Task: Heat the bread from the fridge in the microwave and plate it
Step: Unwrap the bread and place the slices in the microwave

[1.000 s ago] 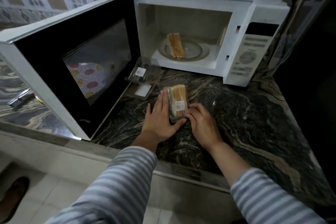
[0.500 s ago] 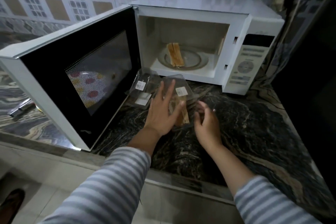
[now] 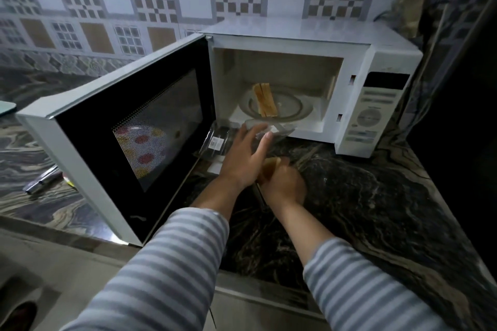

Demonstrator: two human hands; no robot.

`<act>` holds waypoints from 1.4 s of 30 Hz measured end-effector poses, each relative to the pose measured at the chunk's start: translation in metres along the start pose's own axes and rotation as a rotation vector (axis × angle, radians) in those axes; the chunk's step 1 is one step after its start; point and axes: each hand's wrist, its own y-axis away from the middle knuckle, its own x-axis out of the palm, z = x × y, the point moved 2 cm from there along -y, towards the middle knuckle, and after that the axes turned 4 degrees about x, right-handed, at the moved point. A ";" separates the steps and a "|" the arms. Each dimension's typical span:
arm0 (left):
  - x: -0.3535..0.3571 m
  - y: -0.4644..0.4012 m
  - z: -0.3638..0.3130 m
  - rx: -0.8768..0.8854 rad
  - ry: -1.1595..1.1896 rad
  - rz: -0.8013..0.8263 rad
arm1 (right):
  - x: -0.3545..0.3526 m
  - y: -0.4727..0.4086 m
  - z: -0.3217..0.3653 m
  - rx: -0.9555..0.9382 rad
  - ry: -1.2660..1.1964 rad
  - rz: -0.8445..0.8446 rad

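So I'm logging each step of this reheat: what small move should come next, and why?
Probably lift the bread in the right hand onto the glass turntable, beside the bread slices already there. The microwave door stands open, and the left hand is holding the clear plastic lid up and clear of the bread.
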 end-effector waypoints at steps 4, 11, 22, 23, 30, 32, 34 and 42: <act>-0.003 0.004 -0.002 -0.002 -0.013 0.015 | 0.000 0.000 0.002 0.037 0.029 0.000; -0.007 0.006 -0.001 0.008 -0.018 0.049 | -0.023 0.002 0.005 0.121 -0.126 -0.056; 0.010 0.057 0.008 0.078 -0.113 0.194 | -0.077 0.039 -0.063 0.253 -0.057 -0.228; 0.012 0.062 0.011 0.088 -0.136 0.218 | -0.079 0.041 -0.068 0.271 -0.058 -0.239; 0.024 0.076 0.039 0.068 -0.404 0.370 | -0.089 0.021 -0.070 0.245 -0.116 -0.253; 0.025 0.074 0.041 0.067 -0.419 0.382 | -0.092 0.004 -0.057 0.198 -0.153 -0.261; 0.025 0.070 0.042 0.042 -0.404 0.358 | -0.095 -0.017 -0.041 0.149 -0.169 -0.273; 0.034 0.036 0.051 0.011 -0.280 0.119 | -0.096 -0.117 0.014 0.008 -0.150 -0.246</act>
